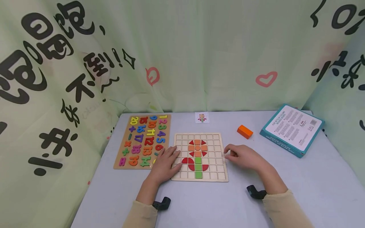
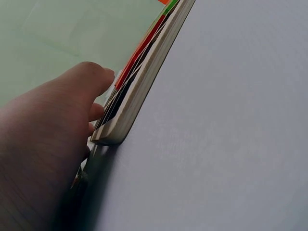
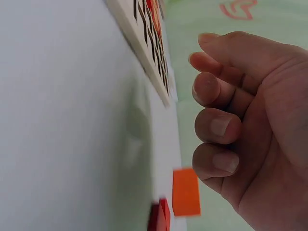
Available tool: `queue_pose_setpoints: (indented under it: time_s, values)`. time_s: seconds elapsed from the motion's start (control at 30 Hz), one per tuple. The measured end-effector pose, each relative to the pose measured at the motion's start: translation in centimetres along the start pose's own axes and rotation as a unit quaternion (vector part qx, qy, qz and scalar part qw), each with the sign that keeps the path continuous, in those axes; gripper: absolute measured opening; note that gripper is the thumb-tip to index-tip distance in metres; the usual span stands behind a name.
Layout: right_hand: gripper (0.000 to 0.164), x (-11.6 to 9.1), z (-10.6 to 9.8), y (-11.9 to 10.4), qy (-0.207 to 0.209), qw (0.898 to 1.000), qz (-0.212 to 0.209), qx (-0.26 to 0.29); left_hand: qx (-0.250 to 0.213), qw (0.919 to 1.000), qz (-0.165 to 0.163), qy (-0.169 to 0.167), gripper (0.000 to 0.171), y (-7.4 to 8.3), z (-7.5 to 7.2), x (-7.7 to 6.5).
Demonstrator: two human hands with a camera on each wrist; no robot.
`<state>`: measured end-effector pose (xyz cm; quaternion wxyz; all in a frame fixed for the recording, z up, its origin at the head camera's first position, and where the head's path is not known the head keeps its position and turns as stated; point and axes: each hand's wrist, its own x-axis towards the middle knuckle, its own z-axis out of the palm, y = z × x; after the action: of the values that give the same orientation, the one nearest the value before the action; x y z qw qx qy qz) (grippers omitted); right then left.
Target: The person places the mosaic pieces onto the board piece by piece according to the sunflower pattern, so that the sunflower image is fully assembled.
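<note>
A wooden grid board [image 1: 216, 172] lies flat, bearing a flower shape of orange squares [image 1: 197, 148], red pieces [image 1: 191, 163] and green squares [image 1: 198, 167]. My left hand [image 1: 165, 163] rests on the board's left edge with its fingers spread. In the left wrist view, the thumb [image 2: 94, 79] lies near the red piece at the rim. Beside the right edge, my right hand [image 1: 243, 155] hovers, its fingers [image 3: 216, 126] loosely curled with thumb and index tips close together. I see nothing held in it.
A number board [image 1: 118, 163] lies left, partly behind my left hand. A picture card [image 1: 201, 117] lies behind the grid board. An orange block [image 1: 245, 131] and a teal box [image 1: 293, 129] stand right. A red object [image 3: 163, 214] shows low in the right wrist view.
</note>
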<state>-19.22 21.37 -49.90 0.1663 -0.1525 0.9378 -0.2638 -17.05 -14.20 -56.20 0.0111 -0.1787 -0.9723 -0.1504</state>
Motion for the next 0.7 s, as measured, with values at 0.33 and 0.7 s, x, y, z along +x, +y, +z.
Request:
queue_pose_setpoints:
  time_s: [0.33, 0.7]
  values:
    - [0.024, -3.0, -2.7, 6.4, 0.018, 0.998, 0.059, 0.017, 0.016, 0.9999, 0.002, 0.002, 0.061, 0.1, 0.0, 0.1]
    - [0.033, -4.4, -2.8, 9.7, 0.000, 0.995, 0.095, 0.022, 0.010, 0.9999, 0.004, 0.001, 0.060, 0.1, -0.1, -0.1]
